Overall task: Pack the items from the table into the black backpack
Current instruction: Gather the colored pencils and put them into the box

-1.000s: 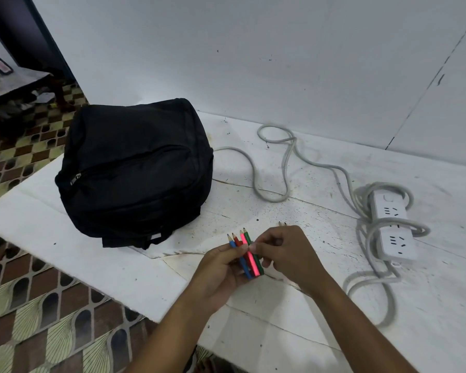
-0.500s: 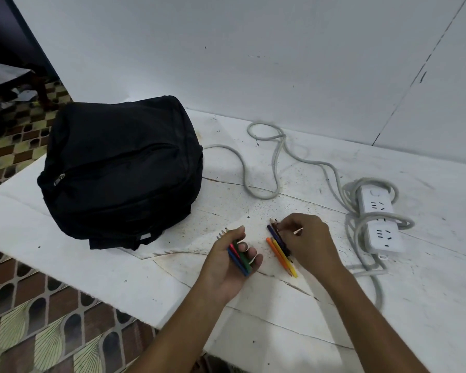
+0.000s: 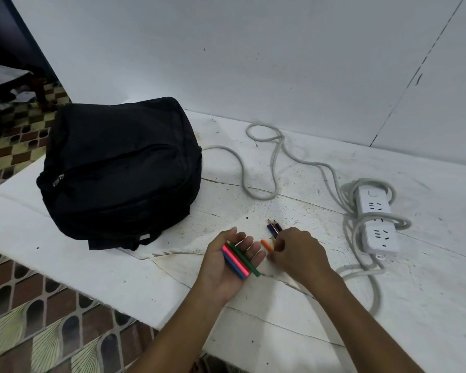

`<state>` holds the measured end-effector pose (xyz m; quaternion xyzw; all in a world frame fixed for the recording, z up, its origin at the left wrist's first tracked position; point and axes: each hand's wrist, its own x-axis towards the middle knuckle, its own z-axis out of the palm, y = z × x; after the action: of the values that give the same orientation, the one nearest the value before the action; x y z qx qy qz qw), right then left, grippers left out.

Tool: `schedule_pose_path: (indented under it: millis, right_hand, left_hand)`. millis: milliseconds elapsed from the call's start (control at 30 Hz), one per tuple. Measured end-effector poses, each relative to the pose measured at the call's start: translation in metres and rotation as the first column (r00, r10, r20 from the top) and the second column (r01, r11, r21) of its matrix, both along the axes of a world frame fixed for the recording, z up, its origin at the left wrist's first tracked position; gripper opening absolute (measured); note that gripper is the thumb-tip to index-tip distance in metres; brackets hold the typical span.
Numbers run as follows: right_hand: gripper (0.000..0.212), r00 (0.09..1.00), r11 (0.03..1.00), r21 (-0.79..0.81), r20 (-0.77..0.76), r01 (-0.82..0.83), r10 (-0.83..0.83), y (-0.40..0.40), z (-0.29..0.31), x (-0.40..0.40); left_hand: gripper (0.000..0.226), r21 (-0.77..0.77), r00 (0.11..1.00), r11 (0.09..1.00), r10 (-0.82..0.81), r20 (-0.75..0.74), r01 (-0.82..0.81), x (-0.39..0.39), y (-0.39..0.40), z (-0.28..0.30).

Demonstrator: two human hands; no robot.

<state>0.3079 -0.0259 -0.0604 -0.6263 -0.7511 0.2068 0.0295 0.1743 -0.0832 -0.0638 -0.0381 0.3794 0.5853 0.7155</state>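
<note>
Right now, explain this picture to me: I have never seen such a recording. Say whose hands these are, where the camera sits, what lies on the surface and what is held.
There is no machine here. A person wears one camera on the head, looking forward and down, so the two arms coming in from the bottom are their own. The left hand lies palm up with a few coloured pencils across it: pink, blue and green. The right hand reaches palm down over more pencils lying on the white table, among them dark ones and an orange one; how its fingertips grip them is hidden. Left of the hands stands the black backpack, zipped shut. On the right lies a white power strip with its cable looping across the table.
</note>
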Motion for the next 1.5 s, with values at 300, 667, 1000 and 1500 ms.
schedule_pose_path:
  millis: [300,667,1000,1500]
  right_hand:
    - [0.003,0.884,0.928,0.303,-0.344,-0.216,0.318,-0.002,0.019,0.0]
    - [0.026,0.686,0.769,0.452,-0.375,-0.452,0.624,-0.004,0.016,-0.005]
    - [0.017,1.0,0.988,-0.151,-0.029,-0.011,0.007,0.01,0.008,0.025]
    - [0.017,0.944,0.986,-0.098,-0.316,-0.133,0.096,0.001,0.037,0.006]
  left_hand:
    - [0.035,-0.031,0.998,0.999,-0.034,0.05,0.036,-0.005,-0.004,0.0]
    - [0.038,-0.038,0.988,0.987,-0.155,0.026,0.156,-0.009,-0.004,0.003]
    - [0.021,-0.056,0.997,0.996,-0.073,-0.008,0.072,-0.004,0.007,-0.004]
    - [0.033,-0.029,0.996,0.996,-0.082,-0.018,0.082,-0.001,0.006,-0.001]
